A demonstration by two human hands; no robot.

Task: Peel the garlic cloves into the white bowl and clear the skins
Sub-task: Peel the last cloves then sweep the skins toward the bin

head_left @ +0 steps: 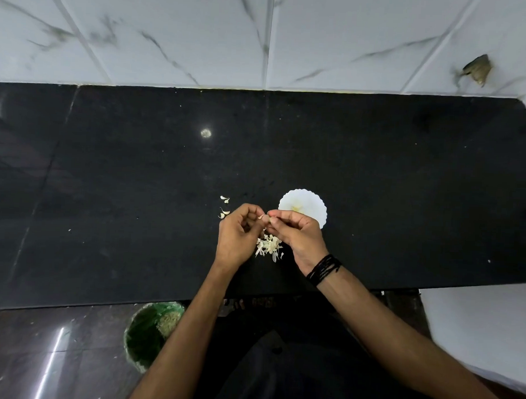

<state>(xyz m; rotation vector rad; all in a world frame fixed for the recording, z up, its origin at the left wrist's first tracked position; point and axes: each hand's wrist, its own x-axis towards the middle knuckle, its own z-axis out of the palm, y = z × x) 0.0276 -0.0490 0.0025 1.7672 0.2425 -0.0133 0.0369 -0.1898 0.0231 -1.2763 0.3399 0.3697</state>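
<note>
Both hands meet over black counter, fingers curled. Left hand & right hand pinch one garlic clove between fingertips. Skins pile just below. White bowl right behind right hand; unpeeled cloves left.

Both forearms were bare from the lower edge of the picture up to the wrists, with no sleeve showing on either. The left hand wore nothing: no ring, band or watch could be seen. The right hand was likewise without rings, but its wrist carried a black thread band (several thin strands wound round, with a small loose end sticking out at the outer side). Below the arms the person's clothing was dark, black or nearly so, its cut too dim to make out.
</note>
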